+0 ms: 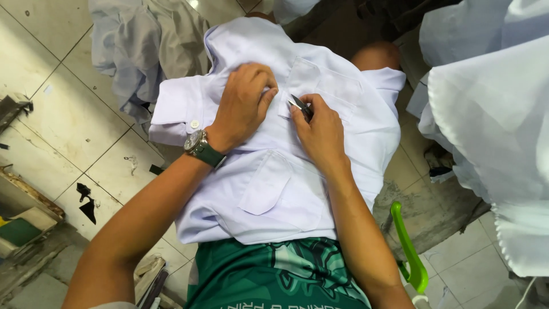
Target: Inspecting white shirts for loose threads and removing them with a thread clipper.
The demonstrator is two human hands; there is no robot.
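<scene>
Fabric beside the white shirt (pixel 286 171)'s chest pocket (pixel 334 88) lay pinned under the closed left hand (pixel 246 106) (for tautness); the right hand (pixel 320 131) pinched thread snips (pixel 299 105) there.

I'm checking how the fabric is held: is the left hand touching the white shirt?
Touching. The head view shows the left hand pressed flat on the white shirt, its fingers bunching the cloth beside the chest pocket.

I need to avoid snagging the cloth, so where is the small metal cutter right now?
In the head view, the small metal cutter sits near centre, pinched in the right hand at the pocket edge of the white shirt, beside the left hand.
</scene>
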